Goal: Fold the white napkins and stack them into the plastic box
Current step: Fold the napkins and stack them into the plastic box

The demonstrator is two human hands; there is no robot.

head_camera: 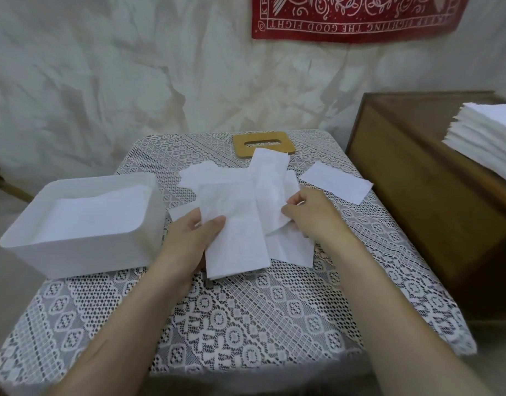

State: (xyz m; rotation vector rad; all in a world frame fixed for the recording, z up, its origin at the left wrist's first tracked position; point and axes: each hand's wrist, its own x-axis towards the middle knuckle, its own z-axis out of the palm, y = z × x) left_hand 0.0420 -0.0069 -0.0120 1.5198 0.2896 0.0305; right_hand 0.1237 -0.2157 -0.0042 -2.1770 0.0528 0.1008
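Over the lace tablecloth (246,324), folded napkin (237,247) pinched by the left hand (194,235), thumb on top. Just right, crumpled napkin (270,178) gripped in curled fingers of the right hand (311,215). Left, plastic box (74,252) holding stacked napkins (88,212). Farther back, single napkin (336,181), slotted wooden lid (263,144); far right, napkin stack (483,132) on wooden cabinet (417,181).

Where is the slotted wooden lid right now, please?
In the head view the wooden lid lies flat at the far edge of the table, near the middle, behind the loose napkins, one overlapping its near edge.
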